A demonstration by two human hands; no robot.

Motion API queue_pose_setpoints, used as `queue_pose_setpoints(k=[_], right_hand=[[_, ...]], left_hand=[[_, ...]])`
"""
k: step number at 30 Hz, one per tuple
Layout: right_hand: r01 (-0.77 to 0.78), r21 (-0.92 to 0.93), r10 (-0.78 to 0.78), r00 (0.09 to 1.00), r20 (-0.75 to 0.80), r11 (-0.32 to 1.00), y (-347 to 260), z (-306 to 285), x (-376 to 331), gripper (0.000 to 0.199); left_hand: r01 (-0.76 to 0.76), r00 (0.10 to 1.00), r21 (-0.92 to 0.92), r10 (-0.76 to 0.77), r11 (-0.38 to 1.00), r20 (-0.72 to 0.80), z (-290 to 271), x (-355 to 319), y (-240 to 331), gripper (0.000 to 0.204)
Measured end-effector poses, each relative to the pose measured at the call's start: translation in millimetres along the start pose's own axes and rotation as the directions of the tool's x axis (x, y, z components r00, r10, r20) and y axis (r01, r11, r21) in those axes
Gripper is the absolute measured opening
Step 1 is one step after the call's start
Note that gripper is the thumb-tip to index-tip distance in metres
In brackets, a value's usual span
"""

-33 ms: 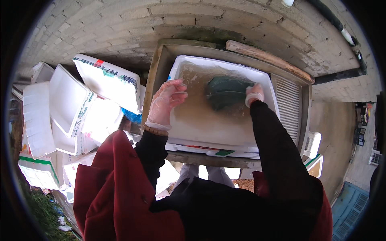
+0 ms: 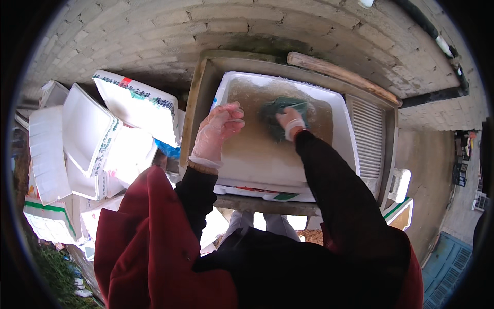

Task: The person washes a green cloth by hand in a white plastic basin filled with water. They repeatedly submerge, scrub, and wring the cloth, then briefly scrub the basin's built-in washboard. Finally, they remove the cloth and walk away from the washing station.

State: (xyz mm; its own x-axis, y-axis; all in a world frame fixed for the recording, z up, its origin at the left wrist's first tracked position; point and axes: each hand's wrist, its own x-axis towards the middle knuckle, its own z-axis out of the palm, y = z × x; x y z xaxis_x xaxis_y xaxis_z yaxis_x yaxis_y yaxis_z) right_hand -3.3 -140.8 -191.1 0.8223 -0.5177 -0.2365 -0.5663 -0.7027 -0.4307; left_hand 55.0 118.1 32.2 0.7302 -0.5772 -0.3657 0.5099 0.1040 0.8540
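Note:
A white foam box (image 2: 352, 144) full of murky brown water (image 2: 252, 147) sits inside a concrete sink. In the water near its middle lies a dark green cloth (image 2: 271, 114), partly under the surface and bunched up. My right hand (image 2: 289, 119), in a thin clear glove, is closed on the cloth from above. Over the left side of the box, my left hand (image 2: 218, 129) is raised above the water in a similar glove. Its fingers are loosely bent and apart, with nothing seen in them.
The concrete sink (image 2: 203, 85) surrounds the box, with a ribbed washboard slab (image 2: 367, 136) on its right. A wooden beam (image 2: 342, 74) lies along the back edge by a brick wall (image 2: 221, 26). White foam boxes (image 2: 85, 129) are piled at the left.
My right hand has moved left from the cloth's right end to the middle of the box. The cloth, spread wider before, is now gathered smaller. My left hand has barely shifted.

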Motion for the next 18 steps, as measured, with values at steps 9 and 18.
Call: queue_pose_setpoints(k=[9, 18], right_hand=[[-0.18, -0.262, 0.128, 0.971, -0.203, 0.948, 76, -72, 0, 0.022], [0.24, 0.228, -0.325, 0.8, 0.505, 0.944, -97, -46, -53, 0.026]], left_hand=[[-0.027, 0.999, 0.019, 0.028, 0.999, -0.02, -4, 8, 1, 0.031], [-0.072, 0.995, 0.148, 0.082, 0.986, -0.06, -5, 8, 3, 0.027]])
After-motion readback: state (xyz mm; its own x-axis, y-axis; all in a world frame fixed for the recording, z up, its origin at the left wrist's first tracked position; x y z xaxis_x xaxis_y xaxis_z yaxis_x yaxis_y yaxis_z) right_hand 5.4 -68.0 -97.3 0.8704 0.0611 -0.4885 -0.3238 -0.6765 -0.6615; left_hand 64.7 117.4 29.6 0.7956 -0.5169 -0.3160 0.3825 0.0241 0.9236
